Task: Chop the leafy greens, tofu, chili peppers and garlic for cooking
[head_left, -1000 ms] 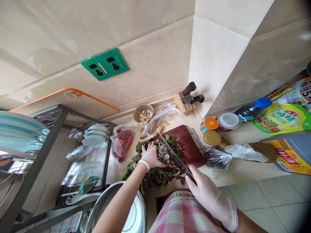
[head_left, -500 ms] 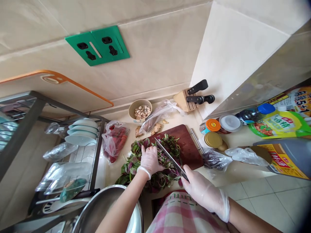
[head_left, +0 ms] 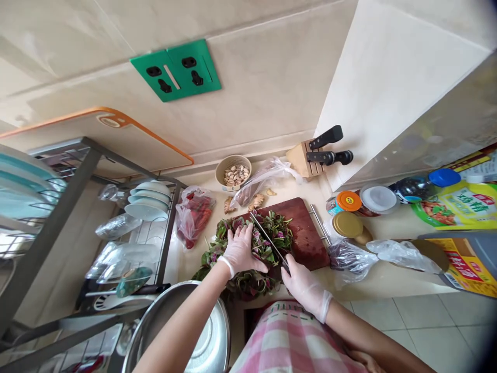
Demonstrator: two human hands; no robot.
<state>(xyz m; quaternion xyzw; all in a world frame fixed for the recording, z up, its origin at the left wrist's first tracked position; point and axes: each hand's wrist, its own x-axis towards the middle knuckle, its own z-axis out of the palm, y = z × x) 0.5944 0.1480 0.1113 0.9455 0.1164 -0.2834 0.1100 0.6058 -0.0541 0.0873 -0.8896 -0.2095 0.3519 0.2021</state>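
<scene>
Leafy green and purple vegetables (head_left: 229,243) are heaped over the left part of a dark red cutting board (head_left: 310,238) and spill past its edge. My left hand (head_left: 243,251), in a clear glove, lies on the heap with its fingers spread. In my gloved right hand (head_left: 303,285) is the handle of a knife (head_left: 268,237). The blade points up and left, among the leaves just right of my left hand. Part of the board is hidden under the leaves.
A metal basin (head_left: 209,336) stands at the near left, beside a dish rack (head_left: 171,233). Behind the board are a garlic basket (head_left: 233,173), ginger (head_left: 256,201) and a knife block (head_left: 305,159). Jars (head_left: 347,225) and bags line the right.
My left hand's fingers have spread more on the leaves. My right hand has moved a little left with the knife. The whole view has shifted, and scene objects appear farther right.
</scene>
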